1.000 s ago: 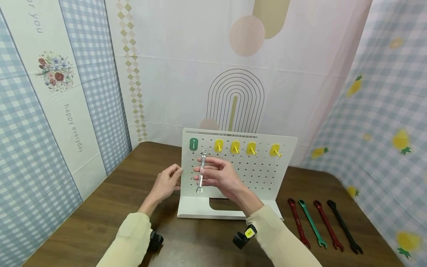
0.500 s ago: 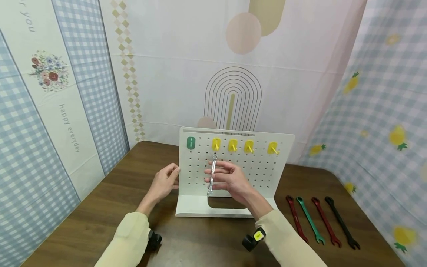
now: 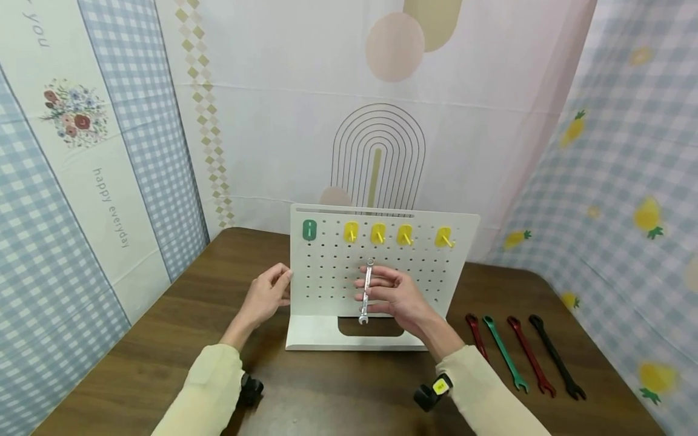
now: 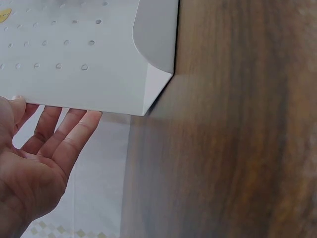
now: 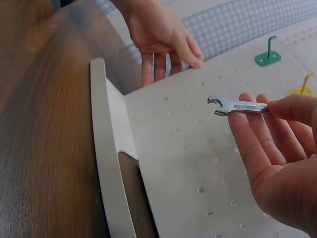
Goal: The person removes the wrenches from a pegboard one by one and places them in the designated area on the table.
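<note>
A white pegboard (image 3: 322, 284) stands upright on its own base on the table. My left hand (image 3: 267, 295) grips its left edge; in the left wrist view the thumb (image 4: 18, 106) is on the front and the other fingers (image 4: 74, 139) go behind. In front of the board, my right hand (image 3: 403, 298) pinches a small silver combination wrench (image 3: 366, 292). The wrench is nearly upright, ring end up, open end down. The right wrist view shows its open-end jaw pointing away from the palm, with the thumb pressing the shank (image 5: 250, 106) against the fingers.
One green hook (image 3: 309, 230) and several yellow hooks (image 3: 378, 234) line the board's upper part. To the right on the table (image 3: 338, 387) lie a red wrench (image 3: 476, 336), a green wrench (image 3: 504, 353), another red wrench (image 3: 531, 356) and a black wrench (image 3: 556, 356). Patterned cloths hang behind and beside.
My right hand has carried the silver wrench rightward across the front of the pegboard, from near the green hook to below the yellow hooks. The left hand keeps its hold on the edge.
</note>
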A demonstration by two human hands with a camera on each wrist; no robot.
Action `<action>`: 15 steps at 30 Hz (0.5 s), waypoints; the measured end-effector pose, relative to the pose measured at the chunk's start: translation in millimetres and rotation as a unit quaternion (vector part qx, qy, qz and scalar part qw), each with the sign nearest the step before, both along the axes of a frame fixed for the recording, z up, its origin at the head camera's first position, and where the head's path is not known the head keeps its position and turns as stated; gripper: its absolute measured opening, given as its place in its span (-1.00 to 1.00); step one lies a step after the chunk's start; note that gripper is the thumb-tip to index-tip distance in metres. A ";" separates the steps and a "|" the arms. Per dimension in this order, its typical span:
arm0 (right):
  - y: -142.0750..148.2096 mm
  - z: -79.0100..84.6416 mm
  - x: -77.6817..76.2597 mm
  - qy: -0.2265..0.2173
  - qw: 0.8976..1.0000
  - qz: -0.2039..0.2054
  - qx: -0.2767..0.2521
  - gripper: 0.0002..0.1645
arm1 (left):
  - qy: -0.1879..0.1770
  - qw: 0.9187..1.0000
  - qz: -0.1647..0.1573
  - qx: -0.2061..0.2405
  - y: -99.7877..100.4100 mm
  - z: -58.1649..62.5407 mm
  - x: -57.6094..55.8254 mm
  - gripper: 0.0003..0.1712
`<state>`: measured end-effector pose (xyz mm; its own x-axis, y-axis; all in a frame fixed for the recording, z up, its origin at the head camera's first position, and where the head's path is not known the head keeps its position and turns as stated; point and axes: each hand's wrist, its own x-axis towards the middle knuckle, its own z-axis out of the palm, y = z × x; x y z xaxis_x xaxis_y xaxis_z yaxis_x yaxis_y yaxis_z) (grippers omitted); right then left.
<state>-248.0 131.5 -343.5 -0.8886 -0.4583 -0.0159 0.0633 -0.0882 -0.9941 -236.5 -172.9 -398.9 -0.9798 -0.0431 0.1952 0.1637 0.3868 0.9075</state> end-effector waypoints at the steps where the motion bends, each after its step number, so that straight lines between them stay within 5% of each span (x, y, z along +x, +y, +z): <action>1: 1.7 -0.5 0.9 0.001 1.000 -0.001 0.003 -0.33 | 0.000 1.000 -0.001 0.000 -1.0 0.0 0.7 -0.66; 15: 32.9 -3.6 13.4 0.005 0.999 -0.037 0.033 -0.32 | 0.002 1.000 -0.013 -0.006 -8.3 2.1 8.9 -0.67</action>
